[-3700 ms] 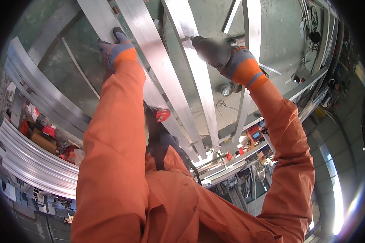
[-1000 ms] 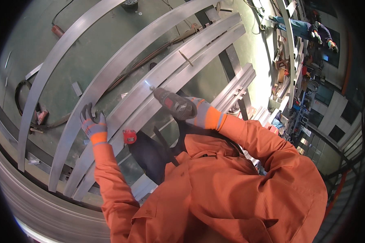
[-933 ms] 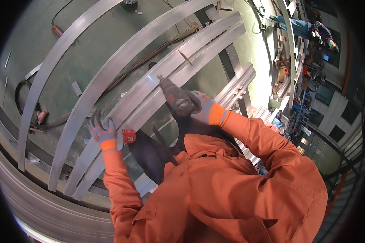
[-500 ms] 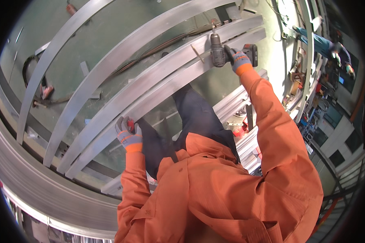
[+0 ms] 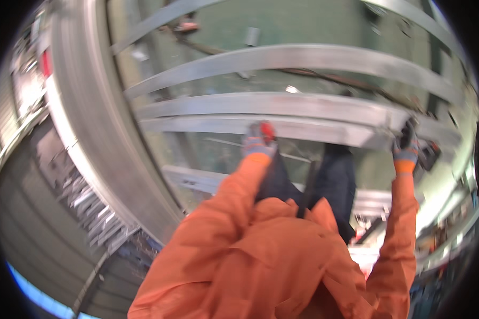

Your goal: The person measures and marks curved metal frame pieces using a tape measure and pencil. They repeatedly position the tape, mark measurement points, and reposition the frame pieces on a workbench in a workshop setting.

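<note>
Overhead, in the head view, both gloved hands reach out to a long silvery aluminium rail (image 5: 282, 126) that runs across the frame, one of several curved grey metal bars (image 5: 303, 56) lying side by side above a green floor (image 5: 213, 32). The left hand (image 5: 259, 139), in a grey and red work glove, rests on the rail's near edge with the fingers curled over it; how firmly it grips I cannot tell. The right hand (image 5: 406, 144) closes around a dark power drill (image 5: 427, 154) held at the rail's right end. Orange sleeves (image 5: 239, 202) lead down from both hands. The rail looks stiff, smooth and probably slippery, light for its length yet awkward; taking it along the flat edge near the middle seems safest.
</note>
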A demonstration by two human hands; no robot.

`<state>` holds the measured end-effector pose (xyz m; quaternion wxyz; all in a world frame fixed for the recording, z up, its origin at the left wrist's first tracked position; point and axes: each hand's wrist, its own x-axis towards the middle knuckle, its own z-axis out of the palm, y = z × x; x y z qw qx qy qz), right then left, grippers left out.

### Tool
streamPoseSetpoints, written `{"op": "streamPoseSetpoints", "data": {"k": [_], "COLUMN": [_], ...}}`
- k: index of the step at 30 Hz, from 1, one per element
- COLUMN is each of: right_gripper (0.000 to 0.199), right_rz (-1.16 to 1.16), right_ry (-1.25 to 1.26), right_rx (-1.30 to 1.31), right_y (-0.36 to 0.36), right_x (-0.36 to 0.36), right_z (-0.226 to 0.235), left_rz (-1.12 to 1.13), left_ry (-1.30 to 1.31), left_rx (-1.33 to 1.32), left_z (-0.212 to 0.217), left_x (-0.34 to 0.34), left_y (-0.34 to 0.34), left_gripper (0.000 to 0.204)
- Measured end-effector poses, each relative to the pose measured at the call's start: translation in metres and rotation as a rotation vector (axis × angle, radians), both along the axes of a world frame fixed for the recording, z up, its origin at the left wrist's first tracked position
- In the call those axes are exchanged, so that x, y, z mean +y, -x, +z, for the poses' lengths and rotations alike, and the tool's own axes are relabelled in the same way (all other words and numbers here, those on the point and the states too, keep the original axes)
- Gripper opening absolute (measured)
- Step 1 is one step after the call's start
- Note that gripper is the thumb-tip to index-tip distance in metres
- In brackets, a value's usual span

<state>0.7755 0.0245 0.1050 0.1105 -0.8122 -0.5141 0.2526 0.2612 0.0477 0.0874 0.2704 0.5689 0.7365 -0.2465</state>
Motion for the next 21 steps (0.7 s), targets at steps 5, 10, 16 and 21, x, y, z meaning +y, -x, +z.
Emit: {"op": "streamPoseSetpoints", "data": {"k": [5, 10, 16, 21], "right_gripper": [0.061, 0.053, 0.041, 0.062], "right_rz": [-0.002, -0.090, -0.078, 0.294], "right_ry": [0.567, 0.531, 0.381, 0.253], "right_rx": [-0.303, -0.383, 0.606, 1.062], "right_y": [0.025, 0.043, 0.106, 0.311], "right_x": [0.025, 0.051, 0.018, 0.035], "right_z": [-0.057, -0.056, -0.051, 0.088], "left_rz": [0.155, -0.075, 0.106, 0.716], "left_ry": [0.053, -0.136, 0.161, 0.146], "left_rx": [-0.024, -0.008, -0.512, -1.086], "left_z": [0.029, 0.018, 0.054, 0.017], "left_x": [0.018, 0.010, 0.026, -0.045], "left_y": [-0.025, -0.008, -0.022, -0.019], "left_gripper": [0.096, 0.082, 0.079, 0.075]}}
